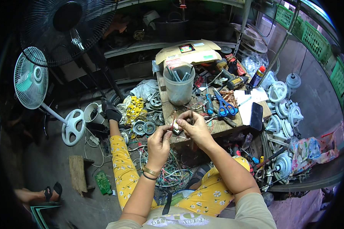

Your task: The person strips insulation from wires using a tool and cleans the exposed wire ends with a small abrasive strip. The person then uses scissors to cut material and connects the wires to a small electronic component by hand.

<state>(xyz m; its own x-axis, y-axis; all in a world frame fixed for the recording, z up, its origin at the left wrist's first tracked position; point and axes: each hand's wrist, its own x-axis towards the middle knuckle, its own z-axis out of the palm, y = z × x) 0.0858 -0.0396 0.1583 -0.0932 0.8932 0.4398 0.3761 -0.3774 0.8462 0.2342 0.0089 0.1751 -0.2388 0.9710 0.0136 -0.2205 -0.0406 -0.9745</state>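
My left hand (159, 142) is closed in a pinch above the front edge of the wooden bench. A thin reddish wire (173, 123) rises at its fingertips. My right hand (195, 129) is closed close beside it, thumb and forefinger together at the same spot. What the right fingers grip is too small to make out. Between the hands, a small pale block (176, 128) shows, partly covered by fingers. Behind them stands a grey-white bucket (179, 89) with strips sticking out. Blue-handled scissors (226, 108) and a blue-handled screwdriver (209, 105) lie to the right.
A phone (257, 115) lies at the bench's right edge, near a spray can (258, 75) and copper wire (228, 97). Tangled wires (172, 170) fill the floor below my hands. White fan parts (283, 108) crowd the right. A standing fan (31, 78) is at left.
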